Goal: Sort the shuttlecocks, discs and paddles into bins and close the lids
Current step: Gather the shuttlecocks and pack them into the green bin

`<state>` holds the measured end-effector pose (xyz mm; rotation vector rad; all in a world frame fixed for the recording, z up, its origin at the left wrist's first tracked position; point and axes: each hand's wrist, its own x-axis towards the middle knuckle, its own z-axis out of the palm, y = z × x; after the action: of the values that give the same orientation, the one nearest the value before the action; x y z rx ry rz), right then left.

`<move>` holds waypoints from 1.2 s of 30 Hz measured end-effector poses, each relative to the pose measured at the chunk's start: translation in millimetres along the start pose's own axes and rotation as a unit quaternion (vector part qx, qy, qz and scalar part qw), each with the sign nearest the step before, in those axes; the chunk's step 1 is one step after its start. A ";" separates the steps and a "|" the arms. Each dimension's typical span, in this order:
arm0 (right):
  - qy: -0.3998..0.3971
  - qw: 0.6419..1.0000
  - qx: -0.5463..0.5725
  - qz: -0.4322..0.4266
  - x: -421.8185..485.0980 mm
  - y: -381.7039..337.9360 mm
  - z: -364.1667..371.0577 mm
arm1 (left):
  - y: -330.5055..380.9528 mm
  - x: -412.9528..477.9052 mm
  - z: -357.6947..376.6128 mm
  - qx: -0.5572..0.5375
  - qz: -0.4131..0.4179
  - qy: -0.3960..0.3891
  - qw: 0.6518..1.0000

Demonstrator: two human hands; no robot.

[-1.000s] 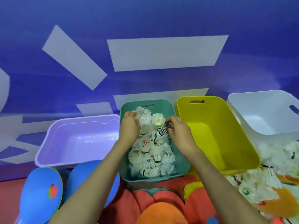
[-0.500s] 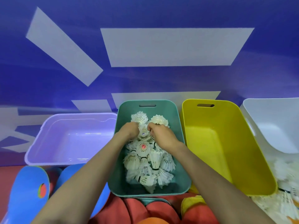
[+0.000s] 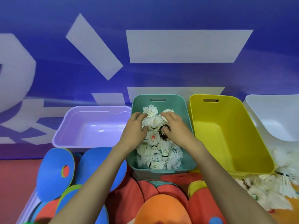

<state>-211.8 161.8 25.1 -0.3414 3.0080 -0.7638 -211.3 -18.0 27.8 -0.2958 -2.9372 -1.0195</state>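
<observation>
Over the teal bin (image 3: pixel 186 110) heaped with white shuttlecocks (image 3: pixel 161 153), the left hand (image 3: pixel 135 132) curls fingers (image 3: pixel 137 115) and thumb round a few on top, while the right hand (image 3: pixel 177 128) bends its fingers onto the pile beside it, with its grip unclear.

1. From here I see a blue wall (image 3: pixel 161 13) filling the view from 9 through 12 to 3 o'clock.
2. Pale grey blocks (image 3: pixel 186 46) are printed on it, the widest at 12 o'clock.
3. Red floor (image 3: pixel 16 183) shows at 8 o'clock.
</observation>
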 end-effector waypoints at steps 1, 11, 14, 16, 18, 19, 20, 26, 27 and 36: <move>0.025 1.000 0.004 -0.002 -7.4 -8.6 -3.5 | -0.5 -10.5 -5.3 -0.015 0.013 0.021 1.000; 0.126 0.989 0.054 -0.062 -101.6 -136.8 24.2 | -62.6 -152.8 -75.2 -0.055 0.013 0.086 0.995; 0.103 0.989 0.074 -0.072 -128.9 -176.3 59.8 | -105.2 -203.5 -95.1 -0.054 -0.020 0.087 0.995; 0.065 0.993 0.076 -0.070 -144.7 -198.8 87.5 | -136.6 -235.6 -104.6 -0.049 -0.053 0.098 0.993; 0.034 0.994 0.075 -0.070 -157.6 -216.2 115.0 | -164.9 -264.1 -111.4 -0.049 -0.081 0.101 0.990; 0.020 0.995 0.070 -0.073 -162.3 -222.8 128.3 | -178.7 -277.1 -112.9 -0.049 -0.100 0.090 0.990; 0.003 0.995 0.063 -0.073 -166.8 -229.1 140.4 | -190.4 -289.1 -114.5 -0.045 -0.119 0.075 0.989; -0.092 0.995 0.005 -0.042 -186.9 -255.0 189.8 | -225.5 -341.0 -114.9 -0.045 -0.179 0.017 0.983; -0.106 0.994 -0.001 -0.037 -189.5 -257.7 195.5 | -227.9 -347.2 -113.3 -0.040 -0.193 0.011 0.980; -0.210 0.971 -0.105 -0.043 -197.1 -267.6 227.4 | -246.7 -383.3 -103.1 0.108 -0.260 -0.140 0.949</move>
<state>52.1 -131.6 -55.2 -0.5630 2.6822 -0.3211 115.0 -337.1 -72.5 0.3970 -3.4450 -0.7123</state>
